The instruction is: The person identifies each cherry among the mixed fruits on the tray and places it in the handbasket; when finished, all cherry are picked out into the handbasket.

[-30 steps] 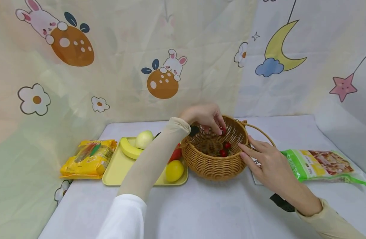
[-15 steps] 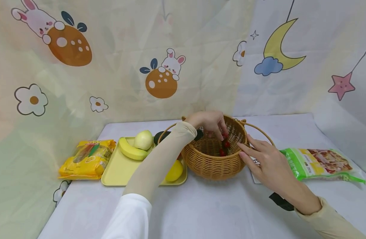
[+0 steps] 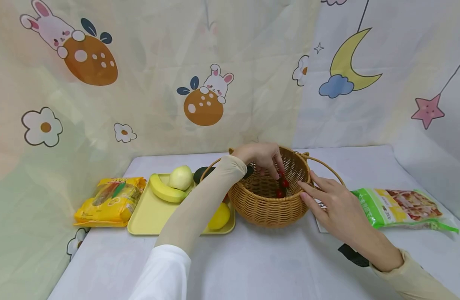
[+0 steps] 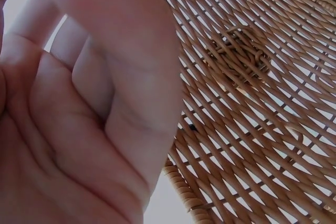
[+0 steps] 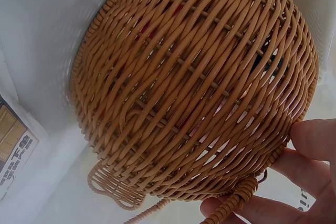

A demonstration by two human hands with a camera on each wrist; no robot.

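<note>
A round brown wicker basket stands at the middle of the table. My left hand reaches down inside it, fingers bent, and pinches the upper end of a cluster of small red round fruits, like cherry tomatoes. Fingers partly cover the cluster, and its lower fruits sit deep in the basket. My right hand grips the basket's right rim; in the right wrist view its thumb presses the outer side near the handle joint. The left wrist view shows the bent fingers beside the woven wall; the fruits are hidden there.
A yellow tray to the left bears a banana, a pale green round fruit and a lemon, partly behind my left sleeve. A yellow packet lies far left. A green-and-white food packet lies right.
My left hand has lowered the red fruit cluster further into the basket and then nearly stopped. The right hand has kept its grip on the rim.
</note>
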